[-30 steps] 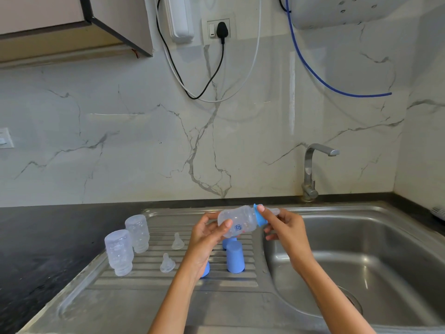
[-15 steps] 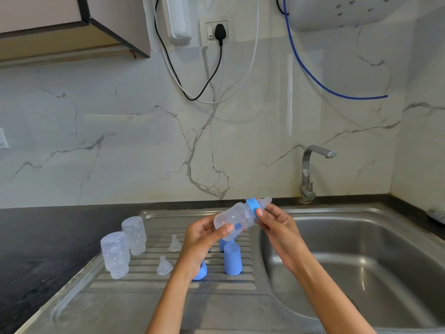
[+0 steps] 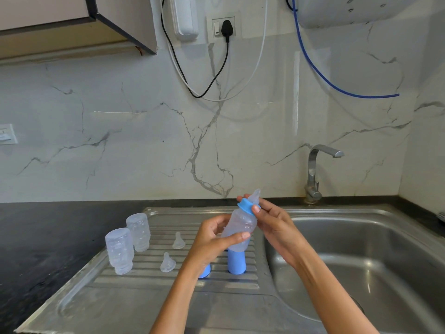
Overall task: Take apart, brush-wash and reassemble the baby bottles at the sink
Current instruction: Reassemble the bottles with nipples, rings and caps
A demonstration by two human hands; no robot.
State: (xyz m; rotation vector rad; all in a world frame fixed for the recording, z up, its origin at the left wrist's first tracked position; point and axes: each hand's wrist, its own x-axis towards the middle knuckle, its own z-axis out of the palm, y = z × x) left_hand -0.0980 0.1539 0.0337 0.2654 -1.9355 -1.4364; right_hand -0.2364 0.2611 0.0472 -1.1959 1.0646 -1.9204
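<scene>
Head view: a clear baby bottle [image 3: 237, 229] is held above the ribbed draining surface [image 3: 154, 280], just left of the sink basin [image 3: 361, 249]. The bottle has been swung from lying nearly level a second ago to standing almost upright, teat uppermost. Its body is gripped by the left hand [image 3: 212, 239], fingers curled round the lower half, while the blue collar [image 3: 248, 206] is pinched by the thumb and fingers of the right hand [image 3: 272, 220]. The collar is judged to be in the course of being screwed on, so reassembly of this bottle looks close to done. Further left of the basin, two bare bottle bodies [image 3: 120, 249] are stood upside down, two loose teats [image 3: 167, 262] lie beside them, and a blue cap [image 3: 236, 261] stands below the held bottle; two more bottles are thus still to be put together
</scene>
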